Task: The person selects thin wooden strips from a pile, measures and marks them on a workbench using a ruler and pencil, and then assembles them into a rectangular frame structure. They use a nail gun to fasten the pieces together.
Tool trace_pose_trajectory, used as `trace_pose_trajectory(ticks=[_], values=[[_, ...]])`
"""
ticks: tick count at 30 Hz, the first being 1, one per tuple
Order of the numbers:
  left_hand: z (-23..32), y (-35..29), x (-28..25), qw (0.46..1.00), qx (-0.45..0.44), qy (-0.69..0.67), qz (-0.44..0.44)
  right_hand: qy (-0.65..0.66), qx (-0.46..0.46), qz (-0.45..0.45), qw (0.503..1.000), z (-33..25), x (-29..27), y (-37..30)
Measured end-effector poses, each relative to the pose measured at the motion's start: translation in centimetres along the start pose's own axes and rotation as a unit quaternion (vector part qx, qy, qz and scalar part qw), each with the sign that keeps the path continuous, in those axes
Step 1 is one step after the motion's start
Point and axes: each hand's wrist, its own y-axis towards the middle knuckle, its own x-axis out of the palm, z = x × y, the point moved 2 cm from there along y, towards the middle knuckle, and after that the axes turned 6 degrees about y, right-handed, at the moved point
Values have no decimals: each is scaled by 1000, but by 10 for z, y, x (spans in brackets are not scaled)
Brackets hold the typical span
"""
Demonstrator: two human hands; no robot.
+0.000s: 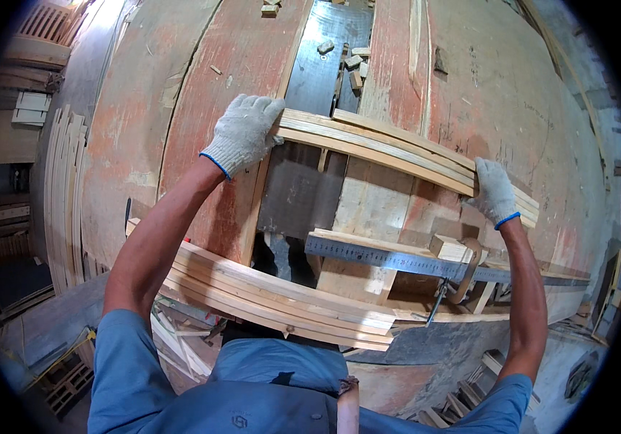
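Observation:
A bundle of several long pale wooden strips (383, 153) spans the work table from left to right in front of me. My left hand (245, 132), in a white knitted glove with a blue cuff, is closed around its left end. Toward the other end, my right hand (495, 192), gloved alike, grips the strips, whose tips stick out beyond it. The back strip sits offset to the right of the others. Nearer to me, a steel ruler (375, 254) lies along a wooden edge, with a C-clamp (467, 275) and a small wood block (450, 248) at its right part.
Another stack of long strips (281, 295) lies at the table's near edge, close to my body. A shiny metal plate (328, 43) is set into the worn reddish tabletop (202, 94), with small wood offcuts (356, 65) beside it. More strips (64, 195) stand at the left.

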Motion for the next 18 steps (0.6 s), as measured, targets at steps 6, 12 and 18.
trace_pose_trajectory(ticks=[6, 12, 18], values=[[-3, 5, -3, 999, -5, -7, -41, -3, -5, 11, 1000, -3, -3, 2], [0, 10, -6, 998, -19, -5, -60, 2, 12, -9, 1000, 11, 6, 8], [-2, 13, -6, 997, -21, -2, -69, 10, 24, -21, 999, 8, 3, 11]])
